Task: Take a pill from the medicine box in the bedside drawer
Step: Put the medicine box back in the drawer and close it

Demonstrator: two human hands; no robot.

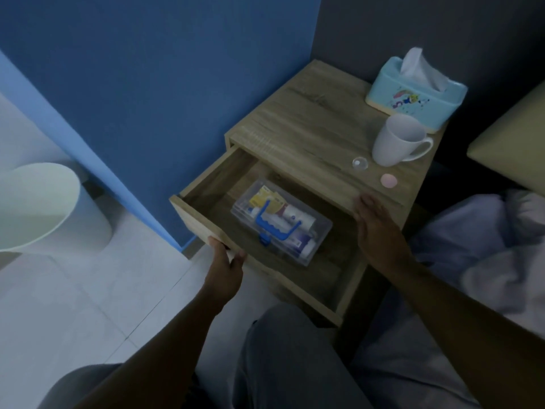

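Bedroom: bedside table (309,128), rumpled bedding (486,246), tissue box (413,95).

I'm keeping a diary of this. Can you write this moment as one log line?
drawer: open | medicine box: inside, lid shut | left hand: gripping drawer front | right hand: open, on the nightstand edge

Left hand (224,267) is gripping the open drawer (203,228) front; right hand (372,219) is resting flat beside the clear medicine box (281,222)
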